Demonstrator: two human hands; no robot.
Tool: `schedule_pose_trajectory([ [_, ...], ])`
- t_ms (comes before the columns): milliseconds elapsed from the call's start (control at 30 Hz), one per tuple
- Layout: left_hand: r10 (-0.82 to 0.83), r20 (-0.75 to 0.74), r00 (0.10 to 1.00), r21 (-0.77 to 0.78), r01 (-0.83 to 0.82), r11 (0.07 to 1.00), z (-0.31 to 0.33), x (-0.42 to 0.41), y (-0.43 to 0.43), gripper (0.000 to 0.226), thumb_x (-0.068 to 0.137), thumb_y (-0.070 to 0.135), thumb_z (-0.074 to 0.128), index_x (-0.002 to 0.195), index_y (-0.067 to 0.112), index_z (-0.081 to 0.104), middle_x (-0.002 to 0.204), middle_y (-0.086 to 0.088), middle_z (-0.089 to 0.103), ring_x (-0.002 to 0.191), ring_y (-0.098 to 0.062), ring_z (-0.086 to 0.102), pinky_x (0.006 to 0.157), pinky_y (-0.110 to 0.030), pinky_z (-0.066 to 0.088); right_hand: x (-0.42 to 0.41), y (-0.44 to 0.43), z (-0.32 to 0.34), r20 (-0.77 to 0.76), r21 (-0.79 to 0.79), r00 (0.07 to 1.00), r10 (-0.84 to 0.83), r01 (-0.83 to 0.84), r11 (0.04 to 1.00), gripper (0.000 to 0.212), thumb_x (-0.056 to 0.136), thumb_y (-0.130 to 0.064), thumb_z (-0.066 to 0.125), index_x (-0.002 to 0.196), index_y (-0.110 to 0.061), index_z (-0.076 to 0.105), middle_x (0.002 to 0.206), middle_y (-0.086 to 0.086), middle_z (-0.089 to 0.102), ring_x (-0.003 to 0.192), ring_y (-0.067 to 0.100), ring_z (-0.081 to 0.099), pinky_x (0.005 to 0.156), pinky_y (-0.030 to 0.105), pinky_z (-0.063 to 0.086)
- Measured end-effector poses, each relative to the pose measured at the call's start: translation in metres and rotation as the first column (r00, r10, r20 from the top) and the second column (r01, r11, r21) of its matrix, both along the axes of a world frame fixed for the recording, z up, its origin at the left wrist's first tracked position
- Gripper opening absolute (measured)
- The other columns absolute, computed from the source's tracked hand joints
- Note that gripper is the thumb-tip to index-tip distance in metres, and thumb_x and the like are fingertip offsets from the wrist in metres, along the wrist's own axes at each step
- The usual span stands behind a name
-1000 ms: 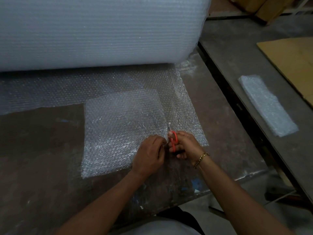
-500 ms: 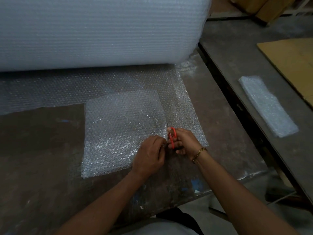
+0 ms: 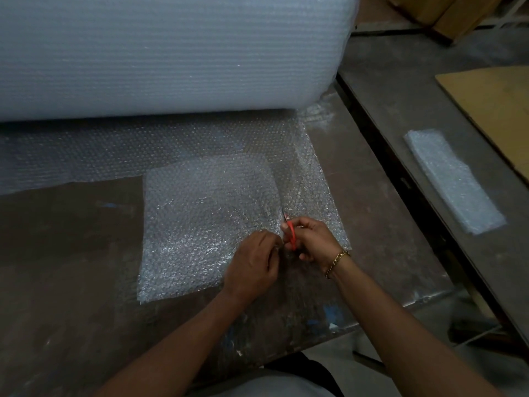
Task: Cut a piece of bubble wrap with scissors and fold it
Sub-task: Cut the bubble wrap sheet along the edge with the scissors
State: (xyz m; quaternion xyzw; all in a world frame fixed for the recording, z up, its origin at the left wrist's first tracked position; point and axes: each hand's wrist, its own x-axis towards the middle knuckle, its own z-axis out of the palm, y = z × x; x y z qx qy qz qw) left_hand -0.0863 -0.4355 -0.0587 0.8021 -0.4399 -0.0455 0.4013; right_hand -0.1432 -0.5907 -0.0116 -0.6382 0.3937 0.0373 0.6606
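A sheet of bubble wrap [image 3: 206,219] lies flat on the dark worktable [image 3: 65,267], unrolled from the big roll [image 3: 160,53] at the back. My right hand [image 3: 313,242] grips red-handled scissors [image 3: 290,237], whose blades point away from me into the sheet. A cut line runs from the sheet's near edge up to the blades. My left hand [image 3: 253,266] pinches the wrap just left of the cut, close against the scissors. The blade tips are mostly hidden in the plastic.
A second table [image 3: 415,90] stands to the right across a narrow gap. On it lie a folded bubble wrap piece [image 3: 453,181] and a cardboard sheet [image 3: 495,110]. Cardboard boxes [image 3: 446,12] sit at the far right back.
My right hand and the scissors have moved a little farther away from me along the cut. My left hand has stayed nearly in place.
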Motion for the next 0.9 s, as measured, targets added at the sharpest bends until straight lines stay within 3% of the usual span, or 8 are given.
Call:
schedule_pose_trajectory([
  [233,0.003,-0.009,1.000,-0.014,-0.003,1.000,0.000,-0.001,0.001,0.013,0.087,0.007,0.055,0.098,0.012,0.060,0.094,-0.004,0.060,0.087,-0.021,0.055,0.076,-0.039,0.049,-0.007,0.001,0.002,0.000,0.019,0.999,-0.033,0.033,0.999,0.027,0.089,-0.033,0.074,0.102,-0.010,0.070,0.082,0.007,0.072,0.062,0.013,0.067,0.041,0.018,0.039],
  [467,0.009,-0.006,1.000,-0.019,-0.009,1.000,0.000,0.000,0.001,0.013,0.086,0.006,0.056,0.097,0.012,0.059,0.094,-0.003,0.059,0.087,-0.021,0.055,0.076,-0.039,0.048,-0.005,-0.002,0.005,-0.011,0.105,1.000,-0.010,0.011,0.994,0.030,0.089,-0.045,0.068,0.098,-0.016,0.067,0.073,0.002,0.068,0.058,0.012,0.064,0.043,0.019,0.038],
  [900,0.009,-0.002,1.000,-0.030,-0.009,1.000,0.001,0.000,0.001,0.013,0.085,0.006,0.056,0.097,0.011,0.059,0.094,-0.004,0.060,0.086,-0.022,0.055,0.075,-0.038,0.048,0.008,-0.007,0.006,-0.042,0.042,0.999,0.029,-0.027,0.999,0.035,0.086,-0.051,0.069,0.092,-0.017,0.068,0.080,0.007,0.072,0.063,0.015,0.068,0.047,0.020,0.041],
])
